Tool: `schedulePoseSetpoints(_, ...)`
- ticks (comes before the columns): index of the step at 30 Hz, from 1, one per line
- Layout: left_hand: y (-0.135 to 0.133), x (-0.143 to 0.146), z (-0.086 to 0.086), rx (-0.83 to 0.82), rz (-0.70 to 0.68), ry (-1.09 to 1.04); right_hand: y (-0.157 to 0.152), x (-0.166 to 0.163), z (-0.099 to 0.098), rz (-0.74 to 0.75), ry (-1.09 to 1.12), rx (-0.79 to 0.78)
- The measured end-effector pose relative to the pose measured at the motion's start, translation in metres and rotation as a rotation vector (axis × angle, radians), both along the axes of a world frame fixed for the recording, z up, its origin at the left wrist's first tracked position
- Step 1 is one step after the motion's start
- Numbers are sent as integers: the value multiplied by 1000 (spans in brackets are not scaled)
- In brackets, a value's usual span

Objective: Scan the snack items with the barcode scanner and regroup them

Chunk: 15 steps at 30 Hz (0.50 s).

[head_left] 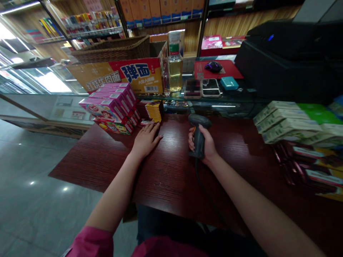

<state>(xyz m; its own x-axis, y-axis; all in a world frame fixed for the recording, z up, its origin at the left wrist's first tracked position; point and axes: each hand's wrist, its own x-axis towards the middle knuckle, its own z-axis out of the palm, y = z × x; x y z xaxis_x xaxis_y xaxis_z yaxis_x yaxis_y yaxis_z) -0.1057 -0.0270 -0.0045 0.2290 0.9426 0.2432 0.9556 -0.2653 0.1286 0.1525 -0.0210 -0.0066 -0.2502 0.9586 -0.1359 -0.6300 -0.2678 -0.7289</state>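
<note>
My right hand (pixel 208 144) is wrapped round the grip of a dark barcode scanner (pixel 198 141), held over the dark red wooden table (pixel 171 171). The scanner's cable hangs down from the grip toward me. Palm down, my left hand (pixel 146 141) rests with fingers stretched out beside a row of yellow and dark packs (pixel 152 111). Its fingertips reach a small red and white pack (pixel 147 122); whether they press on it I cannot tell. Left of that hand stands a stack of pink and purple boxes (pixel 112 101), with red boxes (pixel 118 126) below.
Green and white cartons (pixel 288 121) and dark red packs (pixel 308 167) lie at the right. Behind the table, a glass shelf carries a noodle carton (pixel 136 76), a bottle (pixel 175 71), two phones, a teal case (pixel 229 83) and a mouse (pixel 213 66). A black machine (pixel 281 60) stands back right.
</note>
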Motion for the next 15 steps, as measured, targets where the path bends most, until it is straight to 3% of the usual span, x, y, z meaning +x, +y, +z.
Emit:
schedulePoseSetpoints(4, -11, 23, 6, 114, -77, -64, -9, 5, 8, -118, -39, 76)
schedulePoseSetpoints(7, -19, 62, 4, 132, -288, -125, -23, 24, 19, -170, -50, 154)
schedulePoseSetpoints(10, -22, 120, -1, 102, -543, -188, -46, 58, 28, -231, -66, 189)
schedulePoseSetpoints(15, -24, 239, 1, 31, -928, -308, -106, 136, 30, -413, -153, 159)
